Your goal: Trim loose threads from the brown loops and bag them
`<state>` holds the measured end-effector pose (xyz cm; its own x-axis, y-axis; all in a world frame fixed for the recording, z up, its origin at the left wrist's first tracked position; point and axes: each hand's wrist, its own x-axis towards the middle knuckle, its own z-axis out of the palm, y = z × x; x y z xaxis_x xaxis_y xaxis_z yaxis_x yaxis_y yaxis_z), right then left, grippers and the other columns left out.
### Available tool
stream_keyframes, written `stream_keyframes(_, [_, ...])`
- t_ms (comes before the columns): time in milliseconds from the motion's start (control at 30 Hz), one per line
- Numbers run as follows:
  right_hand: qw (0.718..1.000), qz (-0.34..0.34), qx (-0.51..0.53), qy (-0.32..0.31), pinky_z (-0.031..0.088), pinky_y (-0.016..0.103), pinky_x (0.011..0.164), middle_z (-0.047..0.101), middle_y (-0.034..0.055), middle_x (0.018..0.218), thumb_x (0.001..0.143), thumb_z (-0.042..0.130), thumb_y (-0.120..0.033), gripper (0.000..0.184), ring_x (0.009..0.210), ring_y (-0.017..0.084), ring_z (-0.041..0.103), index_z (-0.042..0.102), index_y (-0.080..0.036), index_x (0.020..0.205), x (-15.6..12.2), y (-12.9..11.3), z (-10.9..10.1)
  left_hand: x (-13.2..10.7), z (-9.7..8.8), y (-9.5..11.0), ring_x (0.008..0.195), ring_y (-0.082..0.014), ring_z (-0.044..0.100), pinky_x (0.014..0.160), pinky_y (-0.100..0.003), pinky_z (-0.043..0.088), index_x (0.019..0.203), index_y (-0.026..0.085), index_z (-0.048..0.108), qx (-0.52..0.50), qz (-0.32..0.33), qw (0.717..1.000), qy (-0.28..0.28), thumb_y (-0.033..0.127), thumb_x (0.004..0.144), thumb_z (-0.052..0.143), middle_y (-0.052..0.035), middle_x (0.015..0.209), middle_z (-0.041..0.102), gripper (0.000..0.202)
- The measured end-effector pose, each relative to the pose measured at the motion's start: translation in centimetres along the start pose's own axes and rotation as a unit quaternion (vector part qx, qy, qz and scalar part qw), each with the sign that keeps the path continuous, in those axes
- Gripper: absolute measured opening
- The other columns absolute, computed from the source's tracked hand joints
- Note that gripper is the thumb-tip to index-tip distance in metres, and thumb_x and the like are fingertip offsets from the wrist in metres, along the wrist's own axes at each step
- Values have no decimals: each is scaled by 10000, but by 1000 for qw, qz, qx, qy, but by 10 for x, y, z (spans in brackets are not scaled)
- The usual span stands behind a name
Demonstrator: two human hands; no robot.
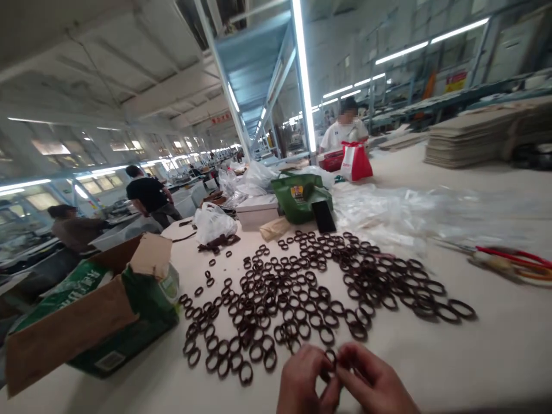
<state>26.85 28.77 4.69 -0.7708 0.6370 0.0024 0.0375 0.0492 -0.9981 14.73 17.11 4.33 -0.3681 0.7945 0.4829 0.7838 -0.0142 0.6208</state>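
- Head view, near edge: the left hand (304,376) is half curled, its thumb and forefinger brought close together at a small dark ring (330,355).
- The right hand (371,374) is curled too, its fingertips pinched in at the other side of that same ring, so the ring sits between the two hands, just above the table (495,356).
- Just beyond the hands, many loose rings (269,302) lie spread over the table, many touching or overlapping; a few lie apart on the left.
- To the left stands a green cardboard box (150,330) with its brown flaps open.
- Behind the rings are a white plastic bag (214,223), a white box (257,214) and a green bag (287,198), with a dark flat object (323,217) leaning against it.
- To the right lie clear plastic sheets (401,213) and a red-handled tool (513,253), partly blurred.
- Farther back, a person in a white top (334,137) is behind a red and white bag (357,162); a person in a black top (149,194) stands on the left.
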Motion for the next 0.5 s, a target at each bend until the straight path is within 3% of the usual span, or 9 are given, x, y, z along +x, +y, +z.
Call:
stream_keyframes(100, [1000,11,16,-24,485,248,574,592,4,706,767,680,-535,342,633,155,541,614,-199,769,-5,-12,-4,-4,-6,34,880,-195,682,782,-308,552,902,226,644,-62,-55,996,34,133,847,573,-63,951,721,129])
stream_keyframes(200, [999,-7,38,-19,450,243,582,609,9,769,779,696,-482,304,653,138,512,628,-191,839,-10,-14,-6,-7,-10,50,948,-197,686,818,-314,556,1043,216,656,-83,-85,992,31,165,904,537,-79,1033,730,191])
stream_keyframes(367, [1000,-17,11,-3,408,242,552,631,6,766,788,691,-410,244,615,122,472,669,-186,882,-21,-12,-2,-18,-8,56,904,-191,702,825,-320,557,1016,207,671,-79,-143,986,23,213,913,556,-64,989,749,155])
stream_keyframes(500, [999,-36,-32,-20,446,249,618,650,13,773,825,648,-385,212,676,140,543,685,-180,868,-26,-15,-8,-23,-8,56,795,-169,722,739,-291,566,1039,211,631,-61,-192,979,42,253,876,628,-40,967,750,168])
